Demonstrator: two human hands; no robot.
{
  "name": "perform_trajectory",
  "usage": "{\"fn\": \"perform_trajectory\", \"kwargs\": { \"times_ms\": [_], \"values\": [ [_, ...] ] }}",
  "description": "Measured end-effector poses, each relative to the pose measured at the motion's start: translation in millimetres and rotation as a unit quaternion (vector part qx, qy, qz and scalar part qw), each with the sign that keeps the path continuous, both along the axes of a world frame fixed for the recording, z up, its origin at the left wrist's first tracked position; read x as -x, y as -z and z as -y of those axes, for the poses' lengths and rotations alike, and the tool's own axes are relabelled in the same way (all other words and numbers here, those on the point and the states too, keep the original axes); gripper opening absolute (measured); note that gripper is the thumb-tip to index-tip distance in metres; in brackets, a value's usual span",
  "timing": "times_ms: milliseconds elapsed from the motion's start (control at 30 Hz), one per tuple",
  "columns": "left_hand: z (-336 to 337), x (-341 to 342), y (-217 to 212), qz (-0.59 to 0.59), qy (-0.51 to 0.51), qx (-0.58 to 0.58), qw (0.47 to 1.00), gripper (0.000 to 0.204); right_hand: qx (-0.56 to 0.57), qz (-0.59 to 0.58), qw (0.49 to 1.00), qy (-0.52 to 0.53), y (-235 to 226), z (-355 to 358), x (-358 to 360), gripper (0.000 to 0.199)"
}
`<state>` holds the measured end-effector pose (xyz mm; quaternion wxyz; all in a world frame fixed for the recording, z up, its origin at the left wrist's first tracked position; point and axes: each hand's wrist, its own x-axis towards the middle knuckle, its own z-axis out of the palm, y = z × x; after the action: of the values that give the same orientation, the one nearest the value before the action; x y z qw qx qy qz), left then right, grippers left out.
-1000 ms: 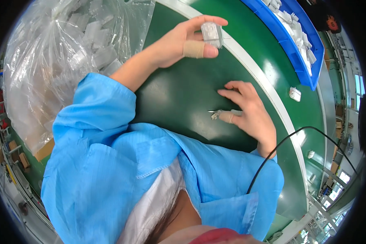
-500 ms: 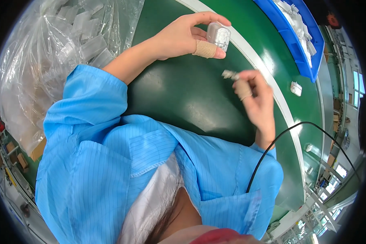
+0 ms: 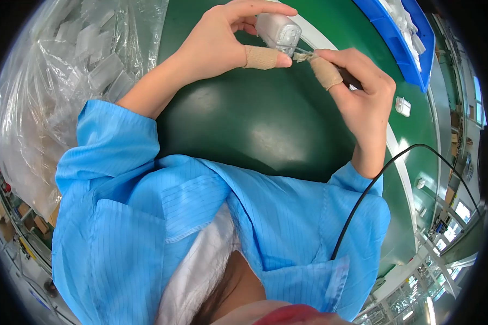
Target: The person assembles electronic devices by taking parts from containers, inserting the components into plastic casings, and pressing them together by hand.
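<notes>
Green matting is covering the workbench (image 3: 265, 135) where a person in a blue smock is working above its far edge. At the left edge, a large clear plastic bag (image 3: 65, 81) is bulging with many pale moulded parts, too jumbled to count. Moving right, the left hand (image 3: 222, 46) is pinching one small white plastic casing with a clear face (image 3: 279, 31), forefinger closed over its top and a tan-bandaged thumb (image 3: 263, 57) pressing beneath, holding it lifted off the mat. Just to the casing's right, the right hand (image 3: 363, 92) is closing a bandaged forefinger and thumb on one thin, pale sliver (image 3: 303, 54), its tip meeting the casing's lower right corner. The sliver's long axis is running roughly level from the right hand leftward into the casing, so the right hand is the nearer to that joint. Farther right, a single small white part (image 3: 402, 106) is lying alone on the mat near the bench's white edge strip, and one blue plastic tray (image 3: 412, 59) of white parts is occupying the far right corner.
</notes>
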<state>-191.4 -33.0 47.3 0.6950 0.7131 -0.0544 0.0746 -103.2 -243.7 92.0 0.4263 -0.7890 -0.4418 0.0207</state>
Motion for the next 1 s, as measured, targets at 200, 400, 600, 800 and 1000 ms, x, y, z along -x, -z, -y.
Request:
{"fn": "perform_trajectory", "kwargs": {
  "times_ms": [200, 400, 600, 800, 1000],
  "values": [
    [7.1, 5.3, -13.8, 0.015, -0.063, -0.095, 0.993, 0.067, 0.066, 0.223, 0.973, -0.012, -5.2, 5.3, 10.6, 0.010],
    [8.4, 7.8, -17.3, 0.018, -0.076, -0.145, 0.986, 0.067, 0.093, 0.280, 0.956, -0.010, -5.4, 5.6, 16.0, 0.007],
    [8.8, 7.4, -18.0, 0.012, -0.077, -0.180, 0.981, 0.065, 0.087, 0.288, 0.954, -0.004, -0.1, 2.4, 17.7, 0.010],
    [3.9, -1.6, 8.2, 0.260, -0.058, -0.193, 0.944, 0.064, 0.109, 0.293, 0.950, -0.020, -3.6, 5.2, 17.8, 0.016],
    [12.4, 6.3, -20.4, 0.016, -0.073, -0.194, 0.978, 0.064, 0.119, 0.293, 0.949, -0.019, -4.2, 6.9, 16.0, 0.017]
  ]
}}
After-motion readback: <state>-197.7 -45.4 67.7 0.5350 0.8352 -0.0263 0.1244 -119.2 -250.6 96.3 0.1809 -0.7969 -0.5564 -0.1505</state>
